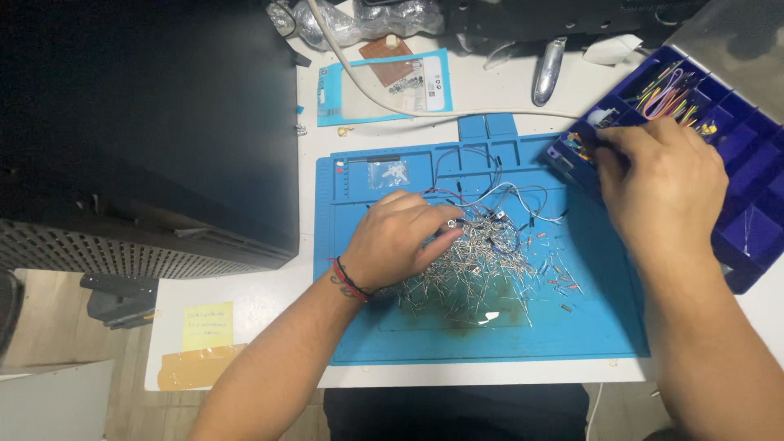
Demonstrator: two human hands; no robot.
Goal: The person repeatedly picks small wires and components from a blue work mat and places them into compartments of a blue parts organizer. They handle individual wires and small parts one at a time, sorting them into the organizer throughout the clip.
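Forearms come up from the bottom of the frame, nearest to view, and reach onto a blue silicone work mat (506, 339) that fills the middle of a white table (245, 298).

At far left a large black case (147, 122) with a perforated grille takes up the upper left, its edge close against the mat's left border; below it a yellow sticky note (207, 325) lies near the table's lower left corner.

The left hand (400, 237), a red and black cord at its wrist, rests curled on a heap of loose wire-leaded components (474, 265) at the centre of the mat, fingertips pinching something small and pale; what it is I cannot tell. Thin black, white and red wires (482, 175) loop just above the heap. A few small resistors (559, 282) lie scattered to the right, and bare mat stays open along the lower edge.

Above the mat a blue-edged packet (384, 86) is crossed by a white cable (457, 113).

At upper right the right hand (661, 184) hangs half closed over a dark blue compartment organiser (751, 171) overlapping the mat's right corner, fingertips dipped into a left-hand compartment; whether it grips anything is hidden. One upper compartment holds coloured jumper wires (674, 94), and several others look bare.
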